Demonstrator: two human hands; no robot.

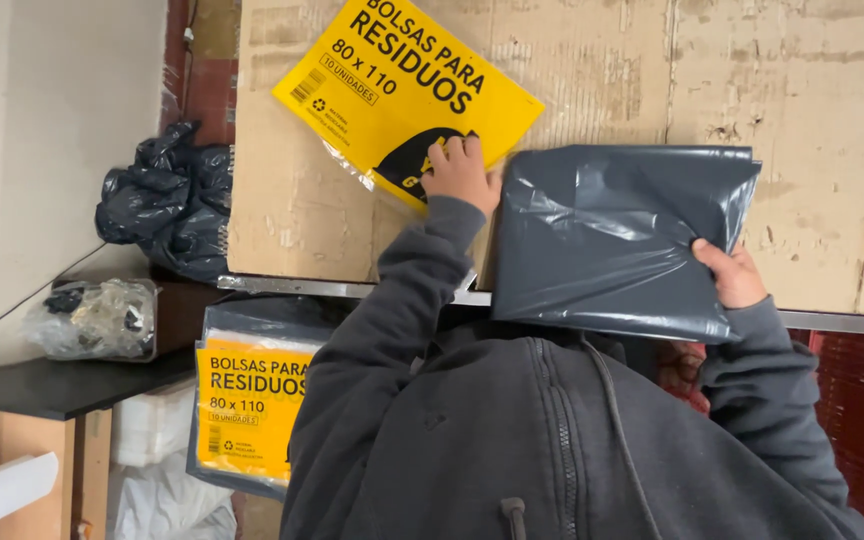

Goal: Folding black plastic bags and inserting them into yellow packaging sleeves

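Crumpled bag: a dark plastic bag (167, 195) bunched in the corner beside the wall.
Clear bundle: a see-through bag (97, 320) with dark bits inside, lying on the black shelf (42, 385).
Second packet: a yellow-labelled pack (247, 405) standing below the cardboard.
White bags: white plastic (167, 500) under the shelf.

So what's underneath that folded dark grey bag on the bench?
The folded grey bag lies on worn cardboard, held at its edge by the right hand. Its lower edge overhangs the metal rim. Whatever lies directly beneath it is covered.
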